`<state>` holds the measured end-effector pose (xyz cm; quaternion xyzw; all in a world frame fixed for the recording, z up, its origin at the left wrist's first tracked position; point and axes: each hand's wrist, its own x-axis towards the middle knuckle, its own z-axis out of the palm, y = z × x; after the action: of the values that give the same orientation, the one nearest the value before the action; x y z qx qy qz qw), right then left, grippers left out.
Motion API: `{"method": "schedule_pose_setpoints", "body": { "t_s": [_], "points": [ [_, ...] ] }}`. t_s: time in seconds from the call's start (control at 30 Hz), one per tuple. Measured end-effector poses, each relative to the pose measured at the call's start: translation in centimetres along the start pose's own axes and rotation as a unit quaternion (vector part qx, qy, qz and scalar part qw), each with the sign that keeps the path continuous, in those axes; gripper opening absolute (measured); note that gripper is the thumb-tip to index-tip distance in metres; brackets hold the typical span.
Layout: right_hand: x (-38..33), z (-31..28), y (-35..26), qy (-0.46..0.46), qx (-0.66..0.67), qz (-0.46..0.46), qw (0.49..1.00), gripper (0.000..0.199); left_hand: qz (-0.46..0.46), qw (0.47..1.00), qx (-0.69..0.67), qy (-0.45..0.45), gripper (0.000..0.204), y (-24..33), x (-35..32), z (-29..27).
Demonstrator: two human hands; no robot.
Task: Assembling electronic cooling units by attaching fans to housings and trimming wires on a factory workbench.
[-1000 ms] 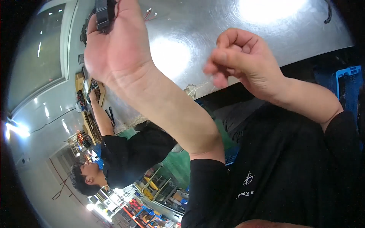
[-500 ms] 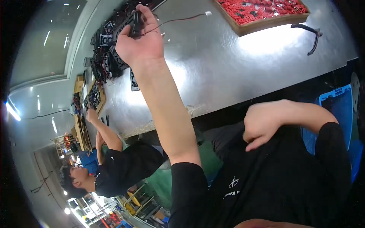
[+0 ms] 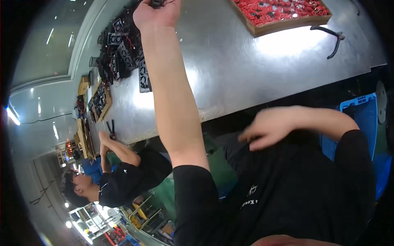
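Observation:
At the far edge of the view, my left hand (image 3: 158, 15) is closed around a small black fan (image 3: 156, 3), most of which is cut off by the frame. My left arm reaches across the metal table (image 3: 230, 69), beside a pile of black fans and frames (image 3: 119, 53). Near my body, off the table's near edge, my right hand (image 3: 273, 128) is slightly blurred. Its fingers stretch leftward, apart from the thumb, and nothing shows in them.
A shallow box of red parts (image 3: 283, 23) sits at the far right, with black-handled pliers (image 3: 334, 41) nearer. A blue crate (image 3: 357, 106) stands at right below the table. A co-worker (image 3: 131, 176) in black works at left, near a tray of small parts (image 3: 102, 100).
My left hand has moved farther away with the fan, partly leaving the view. My right hand has shifted a little left, and its fingers have stretched out from a curl. The co-worker's hands have lowered.

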<state>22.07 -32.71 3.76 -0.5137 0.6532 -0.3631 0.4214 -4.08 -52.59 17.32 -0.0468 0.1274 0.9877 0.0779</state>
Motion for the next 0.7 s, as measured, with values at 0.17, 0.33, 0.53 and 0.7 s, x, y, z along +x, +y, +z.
{"method": "schedule_pose_setpoints", "body": {
  "t_s": [0.17, 0.33, 0.53, 0.7],
  "points": [
    [-0.8, -1.2, -0.1, 0.164, 0.181, 0.003, 0.970, 0.049, -0.078, 0.980, 0.094, -0.159, 0.044, 2.1, 0.0, -4.2],
    [-5.1, -1.5, 0.1, 0.229, 0.146, 0.023, 0.962, 0.047, 0.255, 0.384, 0.852, -0.249, 0.067, -5.1, -8.4, -5.9],
    [-10.6, -3.6, -0.1, 0.345, 0.169, -0.051, 0.922, 0.041, 0.293, 0.249, 0.875, -0.293, 0.075, -3.1, -11.0, -8.2],
    [-12.9, -8.8, 0.6, 0.586, 0.094, -0.003, 0.805, 0.027, 0.372, 0.341, 0.830, -0.237, 0.074, -3.4, -8.4, -9.5]
  ]
}}
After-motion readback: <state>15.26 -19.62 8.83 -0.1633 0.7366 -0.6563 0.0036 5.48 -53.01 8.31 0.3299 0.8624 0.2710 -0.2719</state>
